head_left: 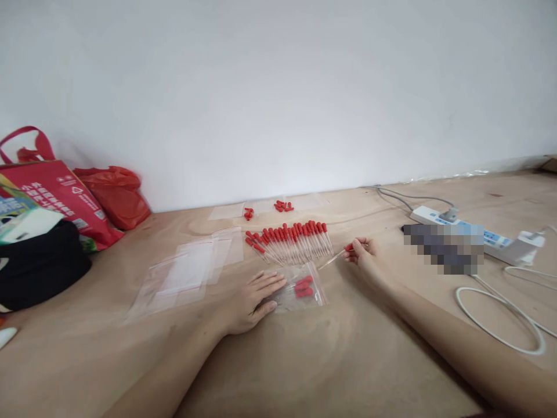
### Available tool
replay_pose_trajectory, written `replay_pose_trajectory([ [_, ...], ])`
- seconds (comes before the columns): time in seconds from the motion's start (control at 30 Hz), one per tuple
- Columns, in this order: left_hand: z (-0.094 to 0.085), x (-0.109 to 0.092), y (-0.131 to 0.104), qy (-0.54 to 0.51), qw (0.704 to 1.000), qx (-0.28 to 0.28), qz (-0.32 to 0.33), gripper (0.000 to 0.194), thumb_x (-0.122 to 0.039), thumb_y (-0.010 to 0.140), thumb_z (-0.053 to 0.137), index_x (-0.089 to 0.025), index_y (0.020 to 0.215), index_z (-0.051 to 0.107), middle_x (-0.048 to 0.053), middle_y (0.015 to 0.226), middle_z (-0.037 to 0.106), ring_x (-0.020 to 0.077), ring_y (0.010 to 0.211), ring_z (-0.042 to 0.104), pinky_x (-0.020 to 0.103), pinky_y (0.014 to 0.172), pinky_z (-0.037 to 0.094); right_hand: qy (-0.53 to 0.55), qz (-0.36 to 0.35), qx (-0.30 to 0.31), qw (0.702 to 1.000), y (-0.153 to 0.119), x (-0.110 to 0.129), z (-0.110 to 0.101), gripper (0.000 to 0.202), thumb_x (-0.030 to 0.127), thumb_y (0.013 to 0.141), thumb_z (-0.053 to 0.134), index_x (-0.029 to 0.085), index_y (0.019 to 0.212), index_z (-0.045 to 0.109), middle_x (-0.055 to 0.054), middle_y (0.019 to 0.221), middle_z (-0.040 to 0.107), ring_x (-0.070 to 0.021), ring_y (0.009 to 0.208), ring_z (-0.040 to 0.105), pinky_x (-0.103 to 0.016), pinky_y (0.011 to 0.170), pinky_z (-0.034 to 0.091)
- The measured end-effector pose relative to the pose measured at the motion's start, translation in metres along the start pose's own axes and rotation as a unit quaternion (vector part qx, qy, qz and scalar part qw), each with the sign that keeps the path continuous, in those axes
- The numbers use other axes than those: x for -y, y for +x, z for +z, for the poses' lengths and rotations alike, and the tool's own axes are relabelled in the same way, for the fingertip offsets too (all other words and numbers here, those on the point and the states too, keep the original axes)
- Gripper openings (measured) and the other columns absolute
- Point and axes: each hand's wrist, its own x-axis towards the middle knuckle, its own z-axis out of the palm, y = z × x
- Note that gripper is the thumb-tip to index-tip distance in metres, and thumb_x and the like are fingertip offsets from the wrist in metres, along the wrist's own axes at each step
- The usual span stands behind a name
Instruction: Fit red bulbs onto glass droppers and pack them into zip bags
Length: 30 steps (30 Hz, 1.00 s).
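Observation:
My left hand (pixel 256 299) lies with fingers outstretched on the closed end of a clear zip bag (pixel 289 302). Inside that bag, several red rubber bulbs (pixel 303 287) show near its zip edge. My right hand (pixel 363 254) pinches a glass dropper (pixel 333 259) by its red bulb, the thin tube pointing left toward the bag's upper corner. Just beyond the bag, several droppers with red bulbs (pixel 287 235) lie side by side in a row, bulbs toward the wall.
Flat clear zip bags (pixel 187 270) overlap on the left. Loose red bulbs (pixel 284 206) sit near the wall. At right are a power strip (pixel 461 229), a blurred-out dark object (pixel 441 249) and a looped white cable (pixel 500 296). Red bags (pixel 113 197) and a black bag (pixel 43 261) stand far left.

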Motion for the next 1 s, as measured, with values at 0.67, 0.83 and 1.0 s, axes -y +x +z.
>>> replay_pose_trajectory([
  [0.67, 0.0, -0.003, -0.001, 0.017, 0.999, -0.024, -0.02, 0.049, -0.031, 0.087, 0.036, -0.024, 0.133, 0.023, 0.004, 0.135, 0.036, 0.0199, 0.125, 0.029, 0.043, 0.105, 0.021, 0.045, -0.024, -0.051, 0.997, -0.02, 0.0, 0.007, 0.036, 0.047, 0.066, 0.058, 0.022, 0.085, 0.039, 0.006, 0.067, 0.055, -0.0076, 0.051, 0.053, -0.021, 0.048, 0.044],
  [0.83, 0.001, -0.002, -0.001, 0.015, 0.999, -0.023, -0.018, 0.05, -0.031, 0.087, 0.036, -0.024, 0.134, 0.021, 0.004, 0.135, 0.036, 0.02, 0.126, 0.028, 0.044, 0.105, 0.02, 0.032, 0.001, -0.058, 0.998, -0.018, -0.003, 0.0, 0.035, 0.049, 0.068, 0.055, 0.023, 0.083, 0.039, 0.005, 0.066, 0.054, -0.0077, 0.05, 0.051, -0.021, 0.046, 0.043],
  [1.0, 0.0, -0.003, -0.002, 0.014, 0.999, -0.021, -0.022, 0.049, -0.032, 0.088, 0.035, -0.024, 0.134, 0.021, 0.004, 0.135, 0.036, 0.0201, 0.126, 0.028, 0.044, 0.105, 0.02, 0.047, 0.017, -0.023, 0.999, -0.028, -0.01, 0.013, 0.032, 0.048, 0.068, 0.055, 0.024, 0.08, 0.038, 0.004, 0.066, 0.054, -0.0105, 0.051, 0.053, -0.026, 0.05, 0.047],
])
